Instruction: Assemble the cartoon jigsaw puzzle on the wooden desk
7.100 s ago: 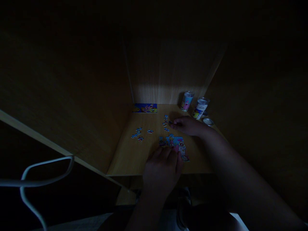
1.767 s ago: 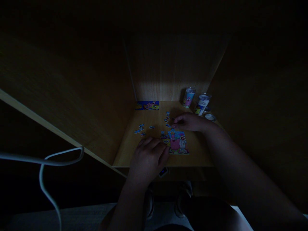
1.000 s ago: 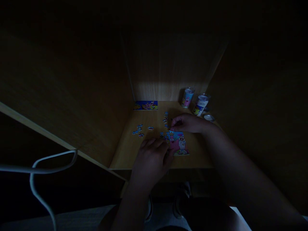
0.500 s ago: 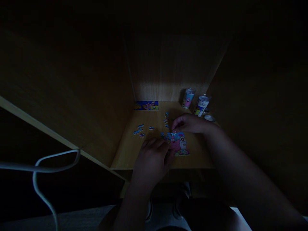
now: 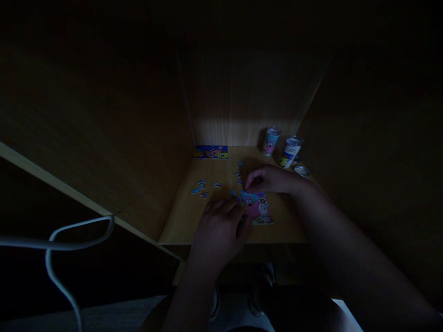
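Observation:
A partly joined jigsaw puzzle [image 5: 254, 210] with a pink cartoon starfish and other figures lies flat on the wooden surface. My left hand [image 5: 221, 221] rests over its left side, thumb apart from the loosely bent fingers, covering part of the picture. At the top edge of the puzzle, my right hand [image 5: 265, 179] has thumb and fingertips pinched together on a puzzle piece, mostly hidden by the fingers. Loose puzzle pieces [image 5: 200, 186] lie left of the puzzle, a single piece [image 5: 218, 184] sits nearer, and a short row of pieces [image 5: 238, 174] lies behind it.
Two clear-lidded cartoon canisters [image 5: 270, 141] [image 5: 290, 152] stand at the back right, beside a round lid [image 5: 301, 171]. A blue cartoon picture strip [image 5: 210, 152] lies along the back panel. Wooden walls enclose the surface. A white cable [image 5: 51, 258] hangs at left.
My right fingertips have shifted slightly left and down onto the puzzle's top edge, and the pink piece under them is less visible. My left hand has stayed almost still.

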Tool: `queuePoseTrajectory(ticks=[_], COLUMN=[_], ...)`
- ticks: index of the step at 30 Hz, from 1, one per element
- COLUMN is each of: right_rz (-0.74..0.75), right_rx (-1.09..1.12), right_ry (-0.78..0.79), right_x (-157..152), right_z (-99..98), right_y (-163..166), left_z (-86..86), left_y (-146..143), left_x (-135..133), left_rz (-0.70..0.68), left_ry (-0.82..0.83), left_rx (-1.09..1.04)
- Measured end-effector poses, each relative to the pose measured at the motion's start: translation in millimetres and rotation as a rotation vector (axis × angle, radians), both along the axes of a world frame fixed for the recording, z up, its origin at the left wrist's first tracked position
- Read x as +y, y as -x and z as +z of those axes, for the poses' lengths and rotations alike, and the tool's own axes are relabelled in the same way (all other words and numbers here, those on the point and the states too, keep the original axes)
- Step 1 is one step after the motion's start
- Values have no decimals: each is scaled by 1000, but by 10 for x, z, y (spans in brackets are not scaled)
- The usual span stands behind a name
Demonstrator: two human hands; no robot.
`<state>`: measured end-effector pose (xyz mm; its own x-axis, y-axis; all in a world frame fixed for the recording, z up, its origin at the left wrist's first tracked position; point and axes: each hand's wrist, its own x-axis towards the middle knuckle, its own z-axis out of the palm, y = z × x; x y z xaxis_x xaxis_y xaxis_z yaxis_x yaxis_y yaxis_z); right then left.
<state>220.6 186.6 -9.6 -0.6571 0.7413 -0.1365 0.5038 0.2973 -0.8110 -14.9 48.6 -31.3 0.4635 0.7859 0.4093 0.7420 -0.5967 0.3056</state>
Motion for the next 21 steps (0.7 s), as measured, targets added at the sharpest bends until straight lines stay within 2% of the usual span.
queuePoseTrajectory(ticks=[8, 12, 15, 18, 21], right_rz=[11, -201, -341, -314, -221], right_rx=[-16, 86, 71, 17, 31], right_ry=[-63, -302, -442, -493, -448], right_x=[14, 99, 157, 160, 134], right_z=[-44, -105, -146, -162, -161], right_y=[2, -44, -82, -70, -15], left_z=[4, 4, 8, -3, -35], left_y=[5, 2, -2, 1, 13], left_x=[-6, -13, -13, -17, -41], left_rz=[-8, 0, 1, 15, 34], left_ry=[-4, -26, -40, -85, -178], left_rx=[-22, -53, -73, -93, -83])
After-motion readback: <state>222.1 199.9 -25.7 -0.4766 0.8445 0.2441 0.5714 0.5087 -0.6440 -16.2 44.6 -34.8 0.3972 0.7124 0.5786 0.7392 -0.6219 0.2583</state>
